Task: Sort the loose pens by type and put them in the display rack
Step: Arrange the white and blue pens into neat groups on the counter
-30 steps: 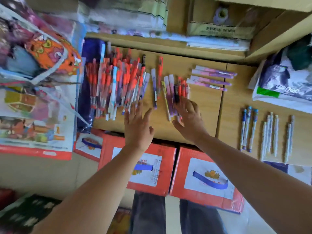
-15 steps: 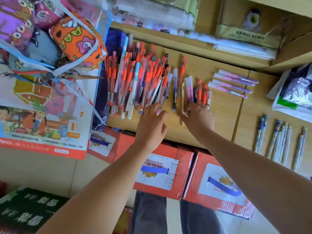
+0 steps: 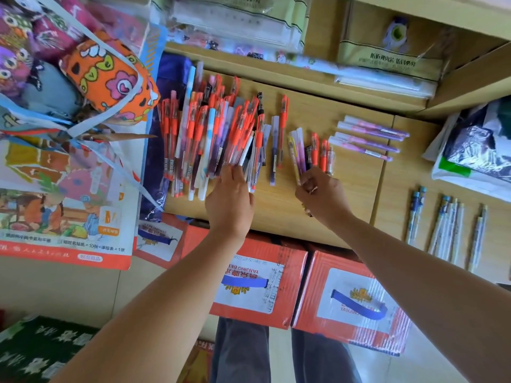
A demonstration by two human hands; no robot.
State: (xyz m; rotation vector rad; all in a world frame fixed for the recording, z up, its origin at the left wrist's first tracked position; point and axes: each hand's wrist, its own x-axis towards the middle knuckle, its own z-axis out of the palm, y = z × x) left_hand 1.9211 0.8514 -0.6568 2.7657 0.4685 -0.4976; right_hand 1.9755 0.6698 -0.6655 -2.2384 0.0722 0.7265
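Wooden counter (image 3: 276, 214), near edge over red boxes (image 3: 262, 288): left hand (image 3: 231, 200) touches the near ends of the orange pen heap (image 3: 210, 134), grip not discernible; right of the heap, right hand (image 3: 320, 194) curls round a small mixed bunch (image 3: 301, 150), bare wood between; purple pens (image 3: 367, 139) farther right; patterned bags (image 3: 91, 78) crowd the heap's left

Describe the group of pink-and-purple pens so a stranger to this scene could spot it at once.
On the wooden desk, look right of the big heap of orange-red pens, past the right hand. The pink-and-purple pens lie there, four side by side, crosswise, while the other pens point away from the person.
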